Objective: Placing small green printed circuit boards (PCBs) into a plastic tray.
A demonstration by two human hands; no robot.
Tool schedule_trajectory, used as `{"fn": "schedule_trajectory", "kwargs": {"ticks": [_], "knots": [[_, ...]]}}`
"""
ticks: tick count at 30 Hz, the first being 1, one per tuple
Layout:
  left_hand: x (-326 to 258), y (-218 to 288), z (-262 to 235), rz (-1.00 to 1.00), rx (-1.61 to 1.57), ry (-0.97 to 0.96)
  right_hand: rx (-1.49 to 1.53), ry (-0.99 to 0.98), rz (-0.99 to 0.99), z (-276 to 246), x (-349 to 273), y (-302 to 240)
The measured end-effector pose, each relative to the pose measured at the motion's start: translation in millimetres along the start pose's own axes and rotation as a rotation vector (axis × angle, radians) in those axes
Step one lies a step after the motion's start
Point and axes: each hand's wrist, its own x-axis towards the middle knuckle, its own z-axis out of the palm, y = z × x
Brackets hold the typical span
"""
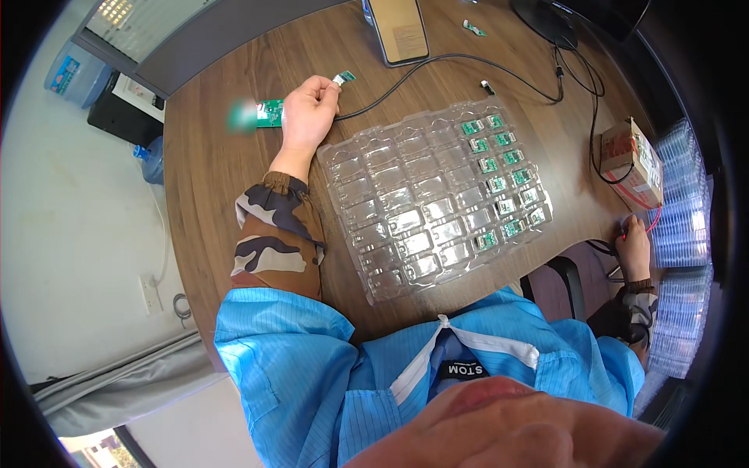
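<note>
Both hands are set well apart: the left hand (pixel 308 113) is held over the far left part of the table (pixel 211 195), the right hand (pixel 633 253) by its right edge. A small green board (pixel 348 76) with a whitish end is pinched between the left thumb and fingers, its green part pointed away from the hand. Just left of that hand, a larger green board (pixel 270 114) is partly covered by it, and a black cable (pixel 390 91) is lost to view behind it. Below and to the right, between the hands, a clear plastic tray (pixel 425 187) is laid, its right-hand columns filled with similar boards (pixel 488 164). By the right fingers, near a cardboard box (pixel 628 164), a red wire (pixel 656 218) is seen; whether it is gripped cannot be told.
</note>
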Motion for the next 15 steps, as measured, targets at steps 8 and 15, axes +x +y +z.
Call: {"fn": "schedule_trajectory", "kwargs": {"ticks": [8, 15], "knots": [[0.1, -1.5, -0.6, 0.0, -0.028, -0.013, -0.04, -0.035, 0.022, -2.6, 1.8, -2.0], [-1.2, 1.5, -0.5, -0.024, 0.007, -0.012, -0.04, -0.084, 0.038, -5.6, 3.0, -4.9]]}}
